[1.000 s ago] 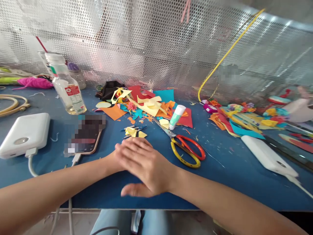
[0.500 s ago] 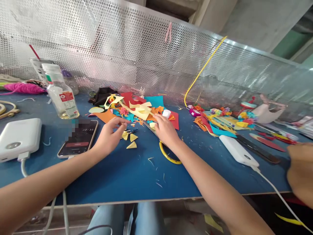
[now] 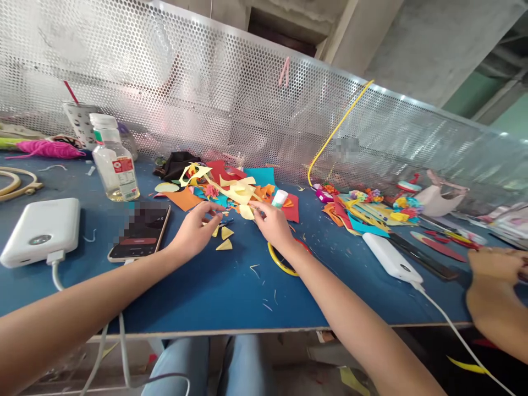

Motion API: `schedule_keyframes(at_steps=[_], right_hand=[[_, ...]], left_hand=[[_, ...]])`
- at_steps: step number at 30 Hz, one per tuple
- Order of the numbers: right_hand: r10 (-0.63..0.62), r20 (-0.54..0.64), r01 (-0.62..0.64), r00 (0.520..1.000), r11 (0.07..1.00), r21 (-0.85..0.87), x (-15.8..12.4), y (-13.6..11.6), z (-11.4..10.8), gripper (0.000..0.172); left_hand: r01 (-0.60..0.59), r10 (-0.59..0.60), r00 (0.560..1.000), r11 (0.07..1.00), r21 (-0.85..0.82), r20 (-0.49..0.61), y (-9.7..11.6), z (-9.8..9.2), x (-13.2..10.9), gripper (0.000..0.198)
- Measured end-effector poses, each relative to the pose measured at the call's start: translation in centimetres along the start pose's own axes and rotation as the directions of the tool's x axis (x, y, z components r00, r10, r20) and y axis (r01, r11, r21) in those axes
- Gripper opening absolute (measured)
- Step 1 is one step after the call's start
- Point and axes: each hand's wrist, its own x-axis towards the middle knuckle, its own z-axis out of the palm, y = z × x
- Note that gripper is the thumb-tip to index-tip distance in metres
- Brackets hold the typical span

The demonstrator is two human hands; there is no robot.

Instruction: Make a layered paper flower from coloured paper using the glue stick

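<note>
My right hand [image 3: 273, 224] reaches to the front edge of a pile of coloured paper cut-outs [image 3: 231, 184] and pinches a pale yellow paper piece [image 3: 247, 212] between thumb and fingers. My left hand [image 3: 193, 232] is beside it with fingers curled and thumb close to the fingertips; what it holds, if anything, is too small to see. Two small yellow paper triangles [image 3: 225, 240] lie on the blue tabletop [image 3: 214, 291] between the hands. Scissors with a yellow handle [image 3: 279, 265] lie under my right wrist. A glue stick [image 3: 279, 198] lies just behind the right hand.
A phone [image 3: 140, 231] and a white power bank [image 3: 41, 231] with cable sit left, a clear bottle [image 3: 114, 163] behind them. Another power bank [image 3: 390, 256] and more paper crafts [image 3: 363, 206] lie right. Another person's hands [image 3: 495, 267] are at the right edge. A perforated metal screen [image 3: 247, 110] backs the table.
Both hands left the near table, where they lay one over the other, and reached forward to the paper pile. The right hand now pinches a yellow piece. The view tilted up.
</note>
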Motion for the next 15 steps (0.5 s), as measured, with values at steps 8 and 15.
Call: schedule_keyframes(at_steps=[8, 15], right_hand=[[-0.077, 0.152, 0.006, 0.985, 0.908, 0.419, -1.4, -2.3, 0.1, 0.028], [-0.02, 0.349, -0.171, 0.937, 0.845, 0.507, -2.2, -1.7, -1.9, 0.032]], left_hand=[[0.001, -0.004, 0.969, 1.0, 0.011, 0.247, 1.6, -0.3, 0.5, 0.033], [-0.077, 0.022, 0.942, 0.985, 0.152, 0.336, 3.1, 0.1, 0.8, 0.029]])
